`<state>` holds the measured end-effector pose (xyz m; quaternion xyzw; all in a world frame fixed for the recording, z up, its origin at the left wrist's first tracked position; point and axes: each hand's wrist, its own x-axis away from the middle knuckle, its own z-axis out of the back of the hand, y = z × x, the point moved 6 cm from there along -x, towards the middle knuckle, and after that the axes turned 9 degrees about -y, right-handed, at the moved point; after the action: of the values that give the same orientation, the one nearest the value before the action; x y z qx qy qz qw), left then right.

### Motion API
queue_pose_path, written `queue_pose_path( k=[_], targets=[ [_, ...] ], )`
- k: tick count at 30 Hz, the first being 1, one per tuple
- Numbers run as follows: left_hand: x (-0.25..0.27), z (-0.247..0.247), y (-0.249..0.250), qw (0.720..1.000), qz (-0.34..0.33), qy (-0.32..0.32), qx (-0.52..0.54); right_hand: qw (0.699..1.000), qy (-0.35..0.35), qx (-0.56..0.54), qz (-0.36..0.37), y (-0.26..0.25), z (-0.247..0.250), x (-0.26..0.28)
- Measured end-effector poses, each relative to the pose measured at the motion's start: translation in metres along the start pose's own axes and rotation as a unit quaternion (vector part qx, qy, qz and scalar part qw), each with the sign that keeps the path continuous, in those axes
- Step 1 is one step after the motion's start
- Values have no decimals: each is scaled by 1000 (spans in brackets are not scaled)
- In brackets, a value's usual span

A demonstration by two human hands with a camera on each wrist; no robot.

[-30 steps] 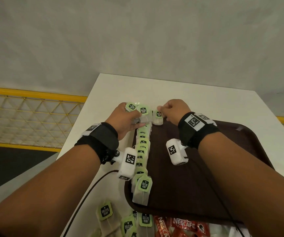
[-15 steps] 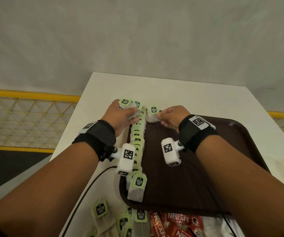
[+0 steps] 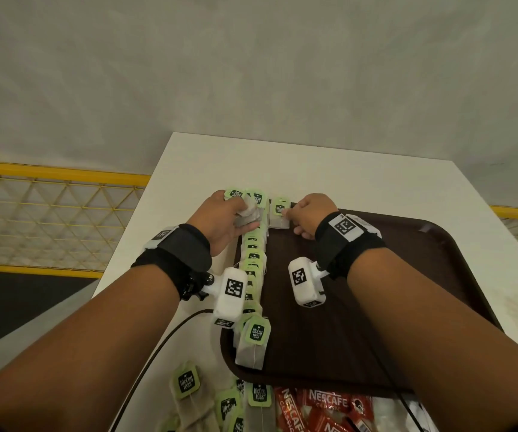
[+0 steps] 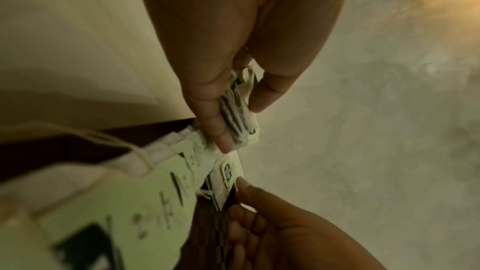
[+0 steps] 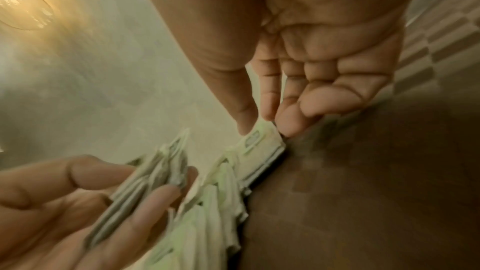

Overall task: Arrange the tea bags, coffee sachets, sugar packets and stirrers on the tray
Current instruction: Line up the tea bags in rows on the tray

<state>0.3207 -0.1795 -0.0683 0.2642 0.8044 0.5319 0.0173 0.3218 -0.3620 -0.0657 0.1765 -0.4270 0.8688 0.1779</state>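
Observation:
A dark brown tray lies on the white table. A row of green-tagged tea bags overlaps along the tray's left edge. At the far left corner my left hand grips a small bunch of tea bags between thumb and fingers. Just right of it, my right hand pinches a single tea bag that stands at the tray's far edge, its tag under the thumb and fingertips.
Loose tea bags and red Nescafe sachets lie on the table at the near edge. A black cable runs from my left wrist. A yellow mesh railing stands to the left of the table.
The view shifted slightly. My right hand set the single tea bag down beside the top of the row and still pinches it; my left hand keeps its bunch.

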Motion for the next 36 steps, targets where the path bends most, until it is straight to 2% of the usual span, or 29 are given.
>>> queue_pose_path(
  k=[2, 5, 8, 12, 14, 19, 22, 27, 33, 36],
  targets=[
    [1, -3, 0, 1000, 1, -10, -9, 997, 24, -8, 67, -10, 2, 3],
    [2, -10, -1, 999, -3, -33, -10, 986, -9, -103, 130, -22, -5, 10],
    [3, -16, -4, 998, 2, -54, -20, 977, -37, -157, 142, -22, -11, 9],
    [5, -14, -1, 999, 4, -39, -24, 967, -13, -221, 124, -10, -5, 6],
    [7, -8, 2, 999, 11, -21, -38, 975, -5, -196, 106, -1, 1, 5],
    [13, -3, 4, 999, 32, -13, -20, 996, -8, -51, 78, 10, -1, 7],
    [17, -6, 4, 999, 42, -22, -4, 997, 10, -44, 69, 9, -1, 6],
    [20, -4, 2, 997, 56, -12, 55, 999, 1, -30, 28, 7, -8, -4],
    [24, -3, 3, 999, 40, -27, -19, 999, 9, 48, 25, 7, -7, -10],
    [25, -4, 2, 997, 41, -35, -57, 997, 52, 21, 53, 2, 1, 0]
  ],
)
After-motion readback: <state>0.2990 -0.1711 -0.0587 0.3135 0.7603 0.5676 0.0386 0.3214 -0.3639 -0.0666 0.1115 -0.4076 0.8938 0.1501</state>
